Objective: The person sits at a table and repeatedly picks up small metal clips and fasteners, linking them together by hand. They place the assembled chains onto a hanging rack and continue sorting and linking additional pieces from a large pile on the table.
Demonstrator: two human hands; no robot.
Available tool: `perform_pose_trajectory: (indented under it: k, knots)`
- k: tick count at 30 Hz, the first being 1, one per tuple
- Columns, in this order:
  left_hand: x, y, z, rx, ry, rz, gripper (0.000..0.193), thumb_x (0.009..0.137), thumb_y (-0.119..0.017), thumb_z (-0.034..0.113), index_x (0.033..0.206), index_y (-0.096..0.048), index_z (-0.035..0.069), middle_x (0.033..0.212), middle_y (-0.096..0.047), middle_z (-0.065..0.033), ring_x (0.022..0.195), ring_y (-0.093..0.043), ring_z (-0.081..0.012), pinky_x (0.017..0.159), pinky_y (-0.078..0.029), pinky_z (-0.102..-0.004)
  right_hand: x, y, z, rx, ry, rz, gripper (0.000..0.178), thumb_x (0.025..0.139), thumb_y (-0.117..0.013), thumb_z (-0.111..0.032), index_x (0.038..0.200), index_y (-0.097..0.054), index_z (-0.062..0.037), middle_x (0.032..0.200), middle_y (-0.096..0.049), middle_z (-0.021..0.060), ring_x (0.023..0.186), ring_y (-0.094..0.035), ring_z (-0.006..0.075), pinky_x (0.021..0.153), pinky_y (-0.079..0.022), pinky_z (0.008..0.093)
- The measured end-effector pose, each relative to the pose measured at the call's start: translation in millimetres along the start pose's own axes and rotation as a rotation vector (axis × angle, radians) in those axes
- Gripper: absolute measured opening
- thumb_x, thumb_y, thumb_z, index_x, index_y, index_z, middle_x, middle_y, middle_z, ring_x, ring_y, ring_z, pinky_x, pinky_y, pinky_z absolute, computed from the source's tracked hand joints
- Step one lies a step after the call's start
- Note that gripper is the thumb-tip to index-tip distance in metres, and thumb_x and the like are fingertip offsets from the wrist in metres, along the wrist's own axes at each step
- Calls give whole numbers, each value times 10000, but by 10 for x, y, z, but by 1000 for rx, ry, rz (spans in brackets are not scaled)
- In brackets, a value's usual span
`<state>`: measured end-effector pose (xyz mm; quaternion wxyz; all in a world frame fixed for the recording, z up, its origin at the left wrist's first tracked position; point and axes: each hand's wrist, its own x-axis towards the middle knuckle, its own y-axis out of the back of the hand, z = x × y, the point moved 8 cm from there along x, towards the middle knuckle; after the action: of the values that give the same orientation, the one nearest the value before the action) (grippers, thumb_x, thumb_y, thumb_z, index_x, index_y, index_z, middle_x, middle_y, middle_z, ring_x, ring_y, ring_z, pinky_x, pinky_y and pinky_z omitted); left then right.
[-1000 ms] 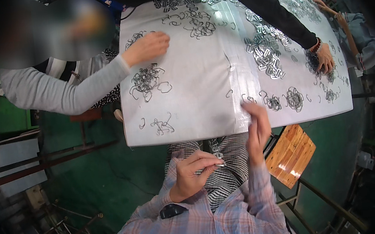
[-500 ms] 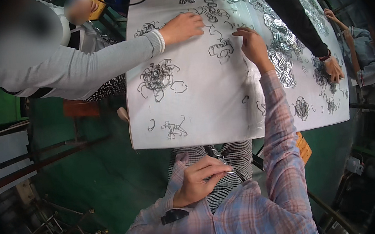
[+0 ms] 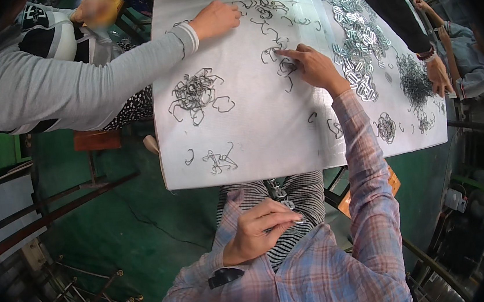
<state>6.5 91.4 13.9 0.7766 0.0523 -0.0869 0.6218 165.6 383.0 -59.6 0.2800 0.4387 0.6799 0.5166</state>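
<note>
Over my lap, my left hand (image 3: 261, 230) is closed in a pinch on a small silver metal piece (image 3: 299, 221); only its edge shows past the fingertips. Below the table edge, a few shiny metal pieces (image 3: 277, 190) lie on my striped trousers. My right hand (image 3: 317, 69) reaches far over the white table (image 3: 252, 132), index finger stretched out. That fingertip touches a loose cluster of bent dark wire hooks (image 3: 270, 54). More hooks lie partly hidden under the hand. I see nothing gripped in it.
A heap of silver slotted buckles (image 3: 356, 41) spreads along the table's far right. Wire hooks form a pile (image 3: 196, 94) at left and a smaller one (image 3: 219, 160) near the front edge. A co-worker's grey sleeve (image 3: 96, 86) crosses from the left; another's black sleeve (image 3: 385, 3) comes from the far right.
My right hand has moved left and slightly nearer, from beside the hooks onto them. The co-worker's hand at left has drawn back leftward. My left hand keeps its pinch.
</note>
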Motion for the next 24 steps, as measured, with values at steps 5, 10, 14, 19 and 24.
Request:
perform_pose_trajectory:
  k: [5, 10, 14, 19, 24]
  knots:
    - [13, -42, 37, 9, -6, -21, 291, 717, -751, -83, 979, -741, 44, 878, -678, -81, 778, -651, -180, 638, -523, -269, 95, 186, 444, 176, -199, 205, 208, 862, -601, -133, 1014, -735, -181, 911, -627, 87, 843, -648, 281, 742, -505, 391]
    - [-2, -94, 29, -21, 0, -35, 291, 715, -753, -79, 978, -741, 44, 868, -673, -80, 778, -654, -184, 634, -523, -270, 187, -16, 335, 205, -149, 218, 141, 827, -660, -99, 959, -702, -75, 861, -606, 92, 758, -627, 244, 704, -490, 339]
    - [-10, -139, 47, 20, 7, -40, 290, 705, -747, -97, 961, -743, 41, 853, -672, -80, 777, -655, -181, 634, -522, -270, 346, -186, 198, 223, -6, 173, 134, 809, -684, -108, 932, -677, -55, 876, -608, 111, 801, -630, 275, 733, -494, 366]
    - [-59, -204, 71, 79, 28, -43, 301, 687, -737, -127, 937, -751, 40, 830, -676, -80, 776, -660, -181, 645, -521, -268, 436, -436, 270, -18, 38, -6, 145, 851, -643, -120, 916, -586, -4, 962, -616, 175, 886, -615, 387, 773, -488, 445]
    - [-74, -222, 124, 243, 15, 46, 266, 689, -745, -101, 912, -743, 45, 827, -679, -82, 760, -659, -181, 668, -518, -274, 37, -321, 220, -58, -52, 96, 143, 893, -501, -76, 1003, -572, -18, 1027, -634, 158, 970, -634, 352, 778, -538, 441]
